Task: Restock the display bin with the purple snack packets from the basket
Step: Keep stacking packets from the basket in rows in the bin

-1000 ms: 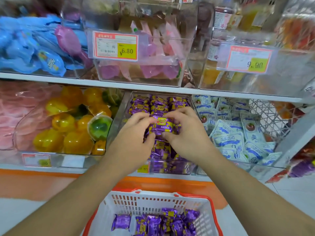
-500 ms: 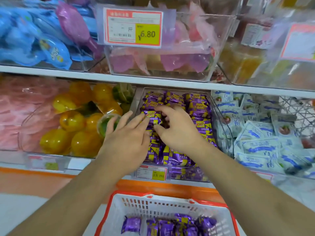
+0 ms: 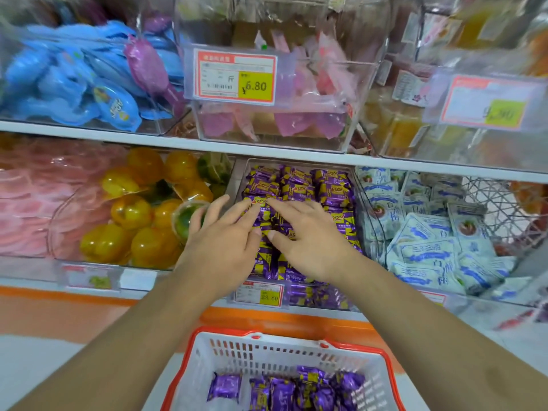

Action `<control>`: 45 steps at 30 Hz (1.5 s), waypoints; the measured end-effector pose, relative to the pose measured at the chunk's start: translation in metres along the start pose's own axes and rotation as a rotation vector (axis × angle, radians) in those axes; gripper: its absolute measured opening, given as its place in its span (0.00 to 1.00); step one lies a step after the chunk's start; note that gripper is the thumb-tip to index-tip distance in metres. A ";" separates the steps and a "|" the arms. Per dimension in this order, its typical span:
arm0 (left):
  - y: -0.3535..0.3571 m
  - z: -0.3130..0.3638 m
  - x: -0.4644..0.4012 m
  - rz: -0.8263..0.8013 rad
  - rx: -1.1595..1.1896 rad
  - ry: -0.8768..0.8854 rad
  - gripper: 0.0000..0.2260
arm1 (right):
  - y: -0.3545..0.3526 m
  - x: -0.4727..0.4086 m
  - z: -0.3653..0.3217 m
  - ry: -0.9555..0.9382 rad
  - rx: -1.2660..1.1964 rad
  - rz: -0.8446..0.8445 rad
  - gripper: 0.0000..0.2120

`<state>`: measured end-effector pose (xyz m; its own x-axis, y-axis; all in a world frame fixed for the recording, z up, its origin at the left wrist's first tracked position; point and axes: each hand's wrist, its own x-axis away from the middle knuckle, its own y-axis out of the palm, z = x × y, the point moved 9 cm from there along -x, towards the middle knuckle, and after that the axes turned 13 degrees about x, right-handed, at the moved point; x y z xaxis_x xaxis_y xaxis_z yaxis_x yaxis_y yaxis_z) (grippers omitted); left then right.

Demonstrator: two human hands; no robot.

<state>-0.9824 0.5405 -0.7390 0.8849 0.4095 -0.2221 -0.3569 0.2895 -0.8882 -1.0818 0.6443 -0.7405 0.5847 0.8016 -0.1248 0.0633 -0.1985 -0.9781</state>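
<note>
— What sort of place is this?
— A shop, a snack aisle by the look of it. Two white shelves (image 3: 267, 151) carry clear plastic bins (image 3: 350, 134) packed with wrapped sweets and packets.
— What else says so?
— A red and yellow price tag (image 3: 235, 77) reading 6.80 is clipped to an upper bin's front edge, and another price label (image 3: 258, 294) sits on the lower shelf's front edge. A white shopping basket (image 3: 267, 351) with an orange rim stands below.
</note>
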 end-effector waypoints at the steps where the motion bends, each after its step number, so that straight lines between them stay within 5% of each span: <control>1: -0.005 0.004 0.005 0.037 0.014 0.025 0.23 | -0.005 0.008 -0.001 0.001 -0.013 0.037 0.30; 6: -0.031 0.022 0.046 0.206 0.077 0.162 0.18 | -0.033 0.066 0.001 0.005 -0.119 0.278 0.21; 10: -0.015 0.049 0.087 0.086 0.262 0.246 0.15 | -0.023 0.128 0.007 0.044 -0.224 0.251 0.03; 15: 0.084 0.079 0.129 -0.264 0.217 0.315 0.17 | 0.048 0.194 0.083 0.521 -0.255 -0.010 0.15; 19: 0.178 0.072 0.161 -0.501 0.203 0.207 0.23 | 0.113 0.254 0.139 0.789 -0.120 -0.272 0.12; 22: 0.235 0.069 0.184 -0.604 0.216 0.118 0.17 | 0.170 0.285 0.169 0.889 -0.146 -0.443 0.33; 24: 0.267 0.072 0.199 -0.675 0.257 0.074 0.14 | 0.206 0.296 0.172 0.900 -0.302 -0.495 0.36; 27: 0.307 0.074 0.215 -0.745 0.307 0.017 0.14 | 0.227 0.300 0.170 0.884 -0.405 -0.338 0.26; 37: 0.418 0.064 0.223 -0.856 0.377 -0.225 0.35 | 0.236 0.296 0.177 0.829 -0.417 -0.176 0.23; 45: 0.440 0.074 0.226 -0.835 0.296 -0.217 0.30 | 0.234 0.295 0.176 0.837 -0.387 -0.194 0.23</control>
<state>-0.9618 0.8243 -1.1503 0.8251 0.1126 0.5536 0.2854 0.7626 -0.5805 -1.0364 0.9333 -1.0358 0.9172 0.2047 0.3418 0.3970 -0.3976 -0.8272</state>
